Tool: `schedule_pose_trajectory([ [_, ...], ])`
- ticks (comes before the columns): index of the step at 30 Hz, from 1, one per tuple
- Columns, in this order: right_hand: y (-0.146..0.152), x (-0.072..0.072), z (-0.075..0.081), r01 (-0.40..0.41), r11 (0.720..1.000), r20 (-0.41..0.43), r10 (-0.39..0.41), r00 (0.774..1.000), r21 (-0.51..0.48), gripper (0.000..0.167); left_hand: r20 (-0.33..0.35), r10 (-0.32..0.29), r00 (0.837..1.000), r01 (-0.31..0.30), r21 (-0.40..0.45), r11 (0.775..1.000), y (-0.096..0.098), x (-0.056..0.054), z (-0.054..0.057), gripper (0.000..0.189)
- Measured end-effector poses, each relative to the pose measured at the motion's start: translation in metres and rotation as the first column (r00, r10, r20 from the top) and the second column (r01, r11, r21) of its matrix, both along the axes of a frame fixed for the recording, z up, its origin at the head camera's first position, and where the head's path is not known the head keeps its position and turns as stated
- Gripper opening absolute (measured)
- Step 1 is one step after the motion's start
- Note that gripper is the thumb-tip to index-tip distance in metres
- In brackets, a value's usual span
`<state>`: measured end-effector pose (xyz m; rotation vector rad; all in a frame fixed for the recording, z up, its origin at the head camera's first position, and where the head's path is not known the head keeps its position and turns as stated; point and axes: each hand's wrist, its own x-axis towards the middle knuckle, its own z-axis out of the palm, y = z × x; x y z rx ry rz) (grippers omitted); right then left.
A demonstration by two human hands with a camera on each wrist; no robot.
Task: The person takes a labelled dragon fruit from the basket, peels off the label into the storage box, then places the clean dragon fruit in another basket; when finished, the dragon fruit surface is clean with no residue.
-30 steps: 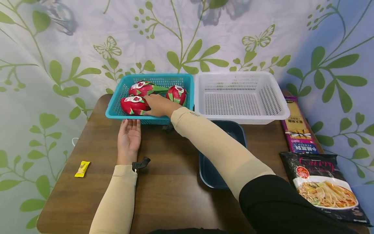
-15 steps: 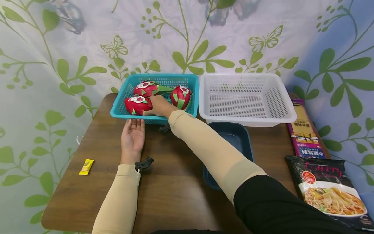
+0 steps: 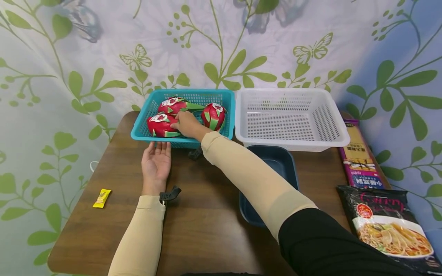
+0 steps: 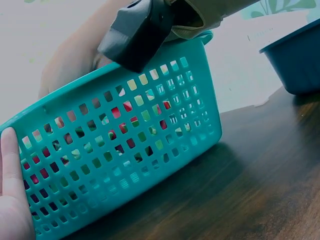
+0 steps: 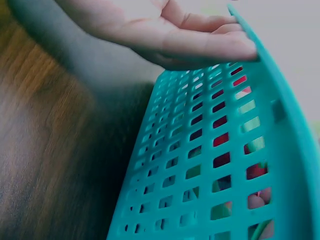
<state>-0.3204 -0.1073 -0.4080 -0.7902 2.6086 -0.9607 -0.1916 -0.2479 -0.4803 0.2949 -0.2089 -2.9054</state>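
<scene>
Three dragon fruits with white stickers lie in a teal basket at the back left. In the head view my right hand reaches over the front rim and holds the right end of the front dragon fruit. Behind it is another dragon fruit, and a third dragon fruit sits to the right. My left hand lies palm up before the basket, its straight fingers under the front rim. In the right wrist view, the left hand touches the basket's rim; the left wrist view shows its finger along the wall.
A white basket stands right beside the teal one. Under my right forearm is a dark blue tray. A pasta packet and a black noodle packet lie at the right edge; a small yellow packet lies at left.
The head view has shifted, so everything sits farther right in it than a second ago. My right hand has shifted slightly on the front dragon fruit, uncovering more of its green end. My left hand stays put.
</scene>
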Motion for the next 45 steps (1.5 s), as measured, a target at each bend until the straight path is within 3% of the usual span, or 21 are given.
schedule_pose_trajectory([
  [11, 0.013, 0.006, 0.014, 0.014, 0.989, -0.018, -0.017, 1.000, -0.149, 0.042, -0.007, 0.005, 1.000, -0.005, 0.032, 0.999, 0.000, 0.001, 0.004, 0.013],
  [15, 0.022, 0.010, 0.029, -0.020, 0.977, -0.037, 0.013, 0.999, -0.213, 0.041, -0.012, -0.003, 1.000, 0.004, 0.038, 0.999, 0.000, 0.001, 0.005, 0.013],
  [23, 0.048, 0.039, 0.071, -0.102, 0.939, -0.093, 0.075, 0.993, -0.330, 0.039, -0.021, -0.002, 1.000, 0.003, 0.050, 0.999, 0.003, 0.002, 0.005, 0.013],
  [28, 0.075, 0.065, 0.081, -0.167, 0.922, -0.152, 0.120, 0.981, -0.349, 0.038, -0.036, 0.003, 0.999, -0.002, 0.037, 0.999, 0.003, 0.002, 0.005, 0.016],
  [31, 0.091, 0.081, 0.081, -0.211, 0.909, -0.175, 0.156, 0.972, -0.360, 0.038, -0.034, -0.001, 0.999, 0.002, 0.024, 1.000, 0.001, 0.004, 0.004, 0.027],
  [35, 0.113, 0.099, 0.075, -0.244, 0.897, -0.148, 0.203, 0.968, -0.368, 0.037, -0.003, -0.027, 1.000, 0.027, 0.000, 1.000, -0.001, 0.007, 0.004, 0.044],
  [41, 0.144, 0.117, 0.049, -0.237, 0.904, -0.034, 0.240, 0.970, -0.356, 0.034, 0.022, -0.016, 1.000, 0.016, -0.022, 1.000, -0.002, 0.004, 0.004, 0.022],
  [45, 0.157, 0.122, 0.028, -0.233, 0.920, 0.014, 0.250, 0.968, -0.314, 0.033, 0.003, -0.003, 1.000, 0.003, 0.006, 1.000, -0.001, 0.002, 0.005, 0.014],
])
